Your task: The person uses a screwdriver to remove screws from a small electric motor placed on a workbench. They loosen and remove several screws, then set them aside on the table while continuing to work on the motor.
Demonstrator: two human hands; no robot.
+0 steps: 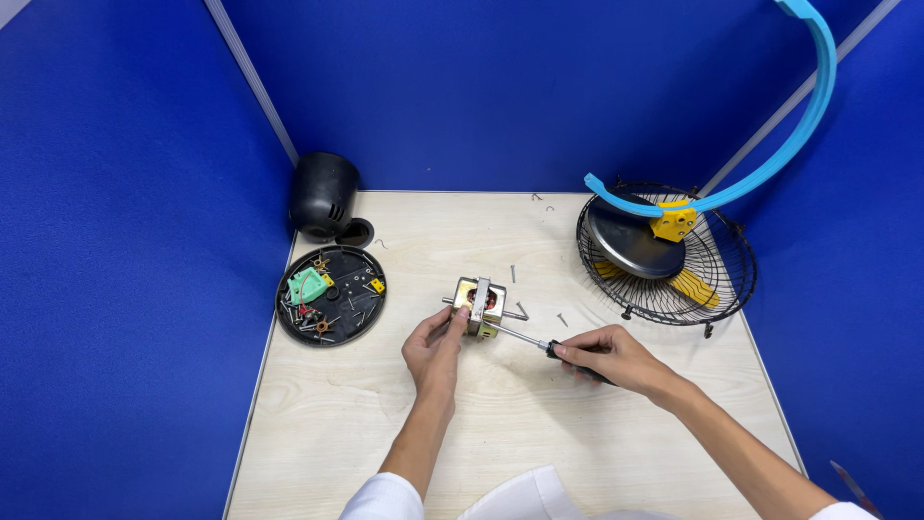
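Note:
A small electric motor [478, 304] with a metal frame and copper windings stands on the wooden table [500, 433]. My left hand [435, 349] grips it from the near side, thumb against its frame. My right hand [604, 354] holds a screwdriver [527, 338] by its black handle. The thin metal shaft slants up-left and its tip meets the lower right of the motor.
A round black plate [332, 295] at the left holds a green part, several screws and small pieces. Behind it lies a black motor housing [323, 195]. At the right rests a black wire fan guard [668, 254] with a blue curved band [770, 154]. Loose screws [561, 318] dot the table.

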